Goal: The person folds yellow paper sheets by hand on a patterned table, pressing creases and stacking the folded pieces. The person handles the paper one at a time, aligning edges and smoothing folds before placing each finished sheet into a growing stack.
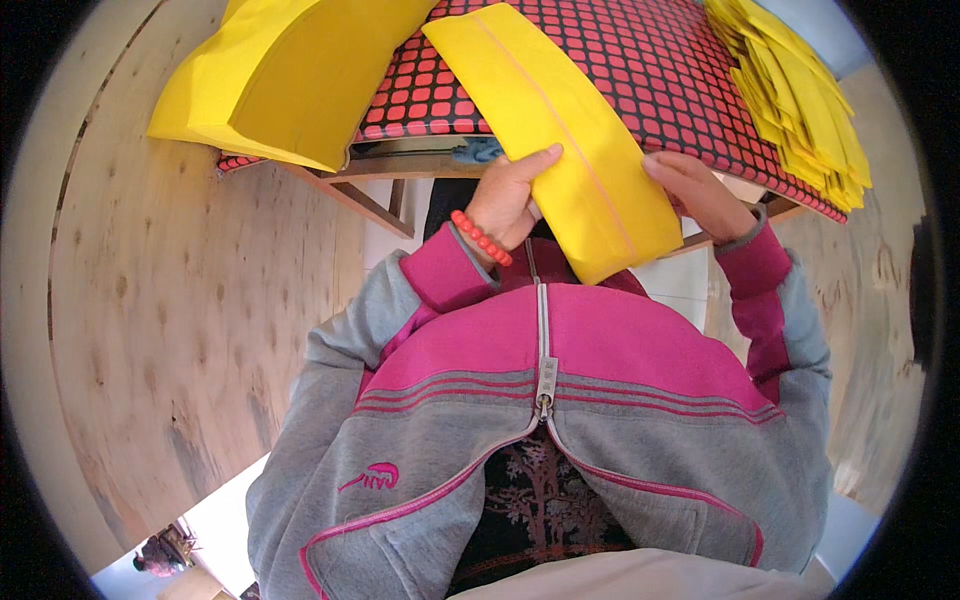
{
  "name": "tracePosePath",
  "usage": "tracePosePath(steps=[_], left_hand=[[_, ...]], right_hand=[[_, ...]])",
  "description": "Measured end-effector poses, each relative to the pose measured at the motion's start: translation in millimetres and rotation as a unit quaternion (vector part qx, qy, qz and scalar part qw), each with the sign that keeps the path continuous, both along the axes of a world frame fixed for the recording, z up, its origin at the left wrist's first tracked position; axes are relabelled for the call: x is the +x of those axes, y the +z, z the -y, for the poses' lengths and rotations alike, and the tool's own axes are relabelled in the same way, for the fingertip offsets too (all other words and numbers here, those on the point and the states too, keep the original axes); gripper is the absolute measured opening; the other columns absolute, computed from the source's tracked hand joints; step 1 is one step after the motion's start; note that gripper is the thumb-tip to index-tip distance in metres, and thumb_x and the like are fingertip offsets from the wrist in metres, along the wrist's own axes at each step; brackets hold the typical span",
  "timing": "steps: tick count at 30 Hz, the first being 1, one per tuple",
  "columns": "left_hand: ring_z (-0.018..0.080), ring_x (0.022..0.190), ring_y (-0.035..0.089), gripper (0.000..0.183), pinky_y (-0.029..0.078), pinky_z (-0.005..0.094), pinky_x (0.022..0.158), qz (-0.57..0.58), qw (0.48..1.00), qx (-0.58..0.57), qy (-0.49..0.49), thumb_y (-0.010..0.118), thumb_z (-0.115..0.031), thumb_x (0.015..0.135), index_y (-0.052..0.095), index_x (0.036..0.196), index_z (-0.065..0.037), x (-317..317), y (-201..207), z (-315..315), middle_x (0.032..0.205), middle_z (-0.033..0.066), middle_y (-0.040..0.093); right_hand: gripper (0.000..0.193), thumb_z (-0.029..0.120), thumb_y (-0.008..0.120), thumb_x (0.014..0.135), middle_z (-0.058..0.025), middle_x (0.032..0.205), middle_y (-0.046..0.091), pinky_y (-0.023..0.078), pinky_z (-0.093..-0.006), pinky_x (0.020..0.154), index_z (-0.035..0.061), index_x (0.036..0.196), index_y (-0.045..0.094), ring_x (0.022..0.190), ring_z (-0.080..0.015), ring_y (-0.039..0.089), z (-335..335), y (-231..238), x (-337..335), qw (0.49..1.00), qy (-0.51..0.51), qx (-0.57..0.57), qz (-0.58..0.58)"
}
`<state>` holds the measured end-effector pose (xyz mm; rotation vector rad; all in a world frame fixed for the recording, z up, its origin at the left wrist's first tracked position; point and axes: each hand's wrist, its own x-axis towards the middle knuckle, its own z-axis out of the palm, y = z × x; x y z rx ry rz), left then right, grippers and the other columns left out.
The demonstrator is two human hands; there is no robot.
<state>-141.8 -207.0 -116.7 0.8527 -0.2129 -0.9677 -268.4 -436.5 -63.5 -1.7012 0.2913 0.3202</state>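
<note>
A long folded strip of yellow material (565,125) with a thin pinkish line along its length slants from the table toward my body. My left hand (503,200), with a red bead bracelet at its wrist, grips its left edge, thumb on top and fingers underneath. On the opposite edge my right hand (700,190) pinches the strip, its thumb side at the border and the other fingers partly hidden behind. The strip's far end lies over the red-and-black checked table cover (600,40); its near end hangs past the table edge.
At the left of the table stands a large yellow folded piece (285,85), its inner side curving. Several yellow strips (800,110) are stacked at the right edge. Wooden boards (180,300) lie to the left, and a blue cloth (478,150) shows under the tabletop.
</note>
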Motion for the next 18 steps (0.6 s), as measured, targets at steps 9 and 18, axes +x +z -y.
tracePosePath(steps=[9,18], left_hand=[[0.0239,0.122,0.061,0.046,0.05,0.0397,0.104,0.055,0.99,-0.033,-0.125,0.062,-0.016,0.098,0.049,0.14,-0.001,8,33,-20,0.136,0.0122,0.06],[0.0198,0.106,0.067,0.034,0.054,0.0346,0.092,0.52,0.852,0.034,-0.057,0.065,-0.015,0.096,0.061,0.127,-0.001,73,131,16,0.116,0.01,0.07]], right_hand=[[0.048,0.037,0.052,0.104,-0.0115,0.125,0.068,0.054,-0.0359,0.096,0.0005,0.135,0.055,0.107,-0.0204,0.068,-8,-3,91,0.941,0.001,0.327,0.083],[0.04,0.021,0.055,0.102,-0.0194,0.129,0.062,0.054,-0.0385,0.099,-0.007,0.13,0.056,0.115,-0.0268,0.064,31,145,127,0.904,0.013,0.214,0.369]])
